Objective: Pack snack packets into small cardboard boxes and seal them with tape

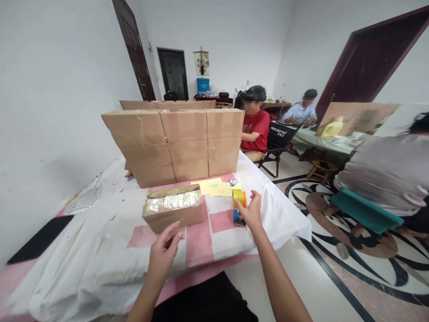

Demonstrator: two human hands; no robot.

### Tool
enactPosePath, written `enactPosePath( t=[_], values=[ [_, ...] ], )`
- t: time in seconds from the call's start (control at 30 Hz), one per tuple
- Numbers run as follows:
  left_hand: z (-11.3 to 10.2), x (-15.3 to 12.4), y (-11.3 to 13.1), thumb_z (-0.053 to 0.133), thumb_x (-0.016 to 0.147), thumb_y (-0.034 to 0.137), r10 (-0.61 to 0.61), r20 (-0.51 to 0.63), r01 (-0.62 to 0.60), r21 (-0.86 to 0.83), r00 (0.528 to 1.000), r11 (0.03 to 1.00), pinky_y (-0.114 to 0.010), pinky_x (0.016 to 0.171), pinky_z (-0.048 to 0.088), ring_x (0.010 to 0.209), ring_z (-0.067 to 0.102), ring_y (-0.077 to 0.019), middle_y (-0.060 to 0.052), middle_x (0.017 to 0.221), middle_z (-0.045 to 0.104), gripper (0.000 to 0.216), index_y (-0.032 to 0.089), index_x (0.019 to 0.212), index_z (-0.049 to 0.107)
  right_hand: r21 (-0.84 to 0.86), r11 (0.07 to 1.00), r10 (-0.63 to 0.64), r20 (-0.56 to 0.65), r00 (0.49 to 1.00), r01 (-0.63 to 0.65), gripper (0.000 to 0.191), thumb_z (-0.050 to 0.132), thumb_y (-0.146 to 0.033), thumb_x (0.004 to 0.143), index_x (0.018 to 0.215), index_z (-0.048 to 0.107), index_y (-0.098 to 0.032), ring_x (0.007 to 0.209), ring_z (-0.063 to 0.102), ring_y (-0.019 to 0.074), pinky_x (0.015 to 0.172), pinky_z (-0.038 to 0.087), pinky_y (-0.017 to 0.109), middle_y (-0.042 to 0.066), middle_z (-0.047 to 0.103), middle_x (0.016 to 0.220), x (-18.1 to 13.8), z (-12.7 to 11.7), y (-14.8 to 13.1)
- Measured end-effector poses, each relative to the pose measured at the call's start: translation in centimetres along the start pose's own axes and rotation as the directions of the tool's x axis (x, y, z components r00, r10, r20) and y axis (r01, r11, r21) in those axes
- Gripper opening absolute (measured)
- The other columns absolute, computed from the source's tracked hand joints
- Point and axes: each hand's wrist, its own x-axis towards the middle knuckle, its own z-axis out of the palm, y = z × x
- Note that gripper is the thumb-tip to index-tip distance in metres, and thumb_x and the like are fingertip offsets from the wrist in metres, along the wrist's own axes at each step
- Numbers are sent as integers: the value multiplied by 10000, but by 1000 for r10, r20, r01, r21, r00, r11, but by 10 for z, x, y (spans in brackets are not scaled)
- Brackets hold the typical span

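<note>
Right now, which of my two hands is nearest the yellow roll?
Your right hand, beside the yellow roll; your left hand is nearer the small cardboard box.

White walls with dark doors surround a patterned floor.

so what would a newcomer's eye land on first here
Probably the big brown cardboard wall standing across the table. Next, the bright yellow roll at the right hand, towards the table's right side, and the shiny-topped cardboard box in front of the wall, just beyond the left hand.
</note>
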Motion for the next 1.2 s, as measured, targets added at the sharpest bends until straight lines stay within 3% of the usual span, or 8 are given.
enactPosePath(
  t=[0.07, 0.17, 0.3, 0.43, 0.53, 0.7, 0.97, 1.2],
  values=[
    [8, 0, 5, 679, 850, 535, 27, 60, -29, 41, 998, 999, -286, 608, 568, 667, 694, -184, -73, 867, 781, 526, 175, 1233, 701, -57, 966, -233, 240, 942, 253, 467, 757, -415, 807, 1188, 588, -204, 1048, 563, 266, 954, 449, 409, 86, 601, 1102, -17, 12, -31],
    [20, -1, 12, 646, 895, 471, 102, 129, -111, 64, 986, 992, -331, 809, 600, 896, 751, -228, -83, 988, 794, 419, 195, 1199, 728, 62, 867, -414, 643, 645, 495, 173, 708, -355, 909, 1040, 668, -251, 1022, 573, 228, 942, 417, 382, 40, 613, 1050, -46, 37, -82],
    [23, 1, 16, 640, 904, 469, 122, 138, -135, 89, 983, 987, -349, 828, 589, 915, 748, -240, -101, 1028, 787, 443, 169, 1225, 695, 48, 760, -477, 720, 505, 649, 48, 671, -233, 939, 894, 656, -229, 996, 547, 222, 914, 367, 389, 26, 631, 989, -63, 59, -118],
    [10, 10, 19, 678, 869, 531, -17, -23, 21, 174, 1000, 984, -364, 708, 575, 696, 724, -237, -15, 705, 740, 813, 115, 1510, 400, 73, 799, -503, 626, 596, 597, 110, 635, -211, 955, 847, 655, -216, 980, 544, 224, 934, 364, 403, 31, 634, 948, -45, 63, -123],
    [-1, 27, 29, 623, 918, 518, 201, -98, -141, 428, 975, 893, -404, 802, 559, 835, 727, -260, -63, 908, 774, 634, 187, 1444, 495, 137, 888, -427, 601, 675, 440, 121, 661, -254, 939, 826, 681, -216, 1043, 567, 227, 984, 386, 402, 45, 630, 1022, -13, 65, -129],
    [3, 69, 41, 641, 927, 417, 408, 248, -443, 743, 879, 502, -596, 1181, 280, 1426, 468, -377, -177, 1490, 573, 675, 195, 1529, 431, -4, 892, -278, 785, 554, 452, 112, 671, -273, 927, 853, 726, -211, 1140, 565, 237, 1043, 377, 398, 48, 658, 1095, 39, 96, -142],
    [19, 80, 19, 608, 955, 373, 379, 288, -425, 834, 880, 352, -719, 1183, 99, 1441, 431, -394, -129, 1522, 553, 599, 312, 1534, 466, -279, 793, -76, 836, 543, 541, 84, 773, -130, 765, 729, 717, -181, 1152, 555, 317, 1028, 388, 461, 78, 656, 1018, 56, 161, -117],
    [17, 78, 17, 623, 950, 384, 392, 292, -432, 835, 872, 341, -707, 1173, 136, 1426, 444, -396, -82, 1543, 537, 463, 347, 1411, 611, -314, 822, -122, 718, 685, 475, 548, 687, -228, 895, 1410, 505, -175, 1341, 455, 317, 1109, 369, 511, 171, 507, 1413, 56, 146, -89]
  ],
)
